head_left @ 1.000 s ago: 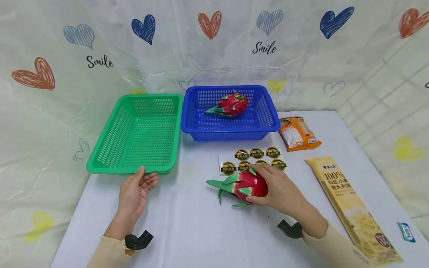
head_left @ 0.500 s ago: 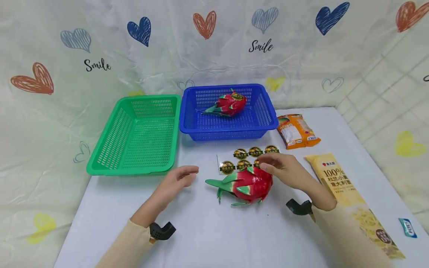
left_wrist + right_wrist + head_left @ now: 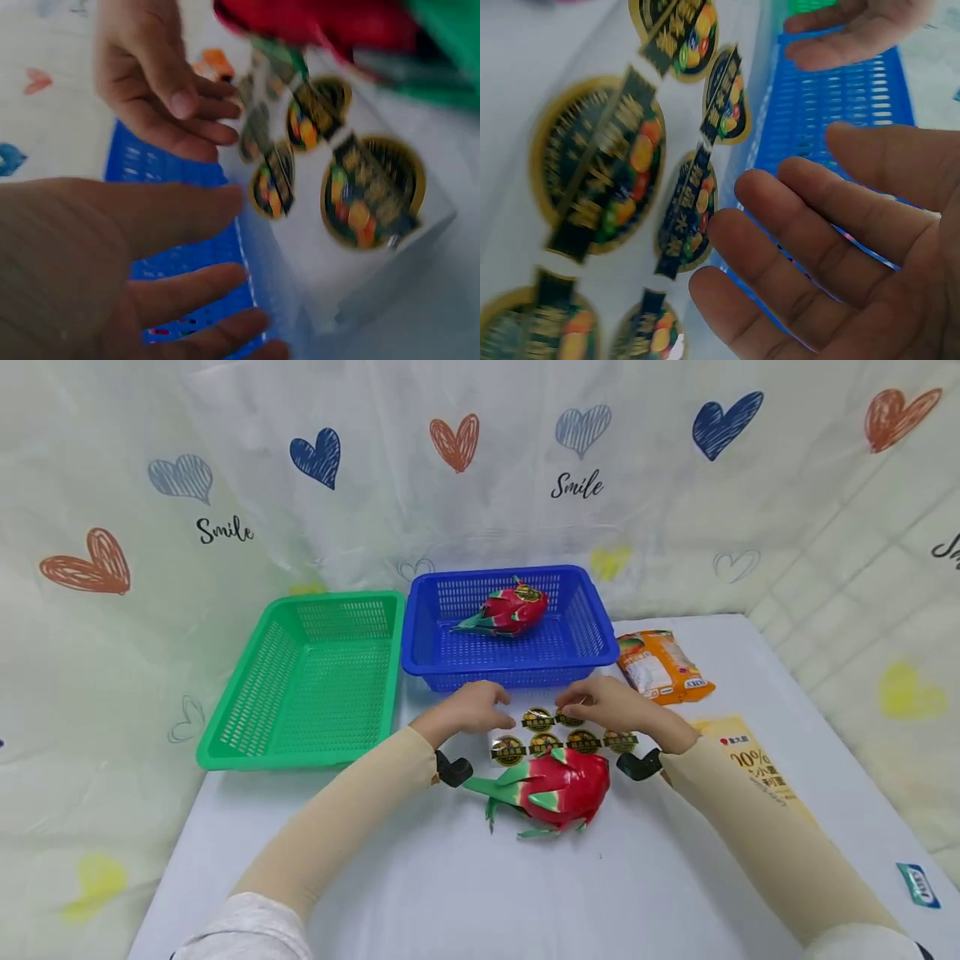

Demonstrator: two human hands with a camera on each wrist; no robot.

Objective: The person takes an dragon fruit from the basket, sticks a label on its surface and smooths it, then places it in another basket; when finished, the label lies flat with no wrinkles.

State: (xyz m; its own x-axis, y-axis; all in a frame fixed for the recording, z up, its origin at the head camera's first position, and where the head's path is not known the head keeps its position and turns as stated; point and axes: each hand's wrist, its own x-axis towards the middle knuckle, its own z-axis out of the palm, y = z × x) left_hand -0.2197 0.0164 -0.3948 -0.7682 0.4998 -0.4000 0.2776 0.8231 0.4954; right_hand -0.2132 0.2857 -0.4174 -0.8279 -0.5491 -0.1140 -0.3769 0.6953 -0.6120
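Observation:
A clear sheet of round black-and-gold fruit stickers (image 3: 545, 743) lies on the white table in front of the blue basket (image 3: 517, 677). At its left end hovers my left hand (image 3: 472, 706), fingers spread loosely and holding nothing. My right hand (image 3: 618, 703) reaches over the back right of the sheet; the right wrist view shows its fingers (image 3: 780, 262) relaxed, fingertips right by the sheet's edge. A red and green dragon fruit (image 3: 573, 785) rests just in front of the stickers, between my forearms. Another dragon fruit (image 3: 517, 610), with a sticker on it, lies in the blue basket.
To the left, touching or close beside the blue basket, stands a green basket (image 3: 292, 762) with nothing in it. An orange snack packet (image 3: 666, 667) lies right of the blue one. My right sleeve partly covers a long yellow pasta bag (image 3: 738, 752). Far right is a small teal sachet (image 3: 918, 885).
My right hand has let go of the front dragon fruit and moved back to the stickers. My left hand has left the green basket's rim and swung right to the sheet.

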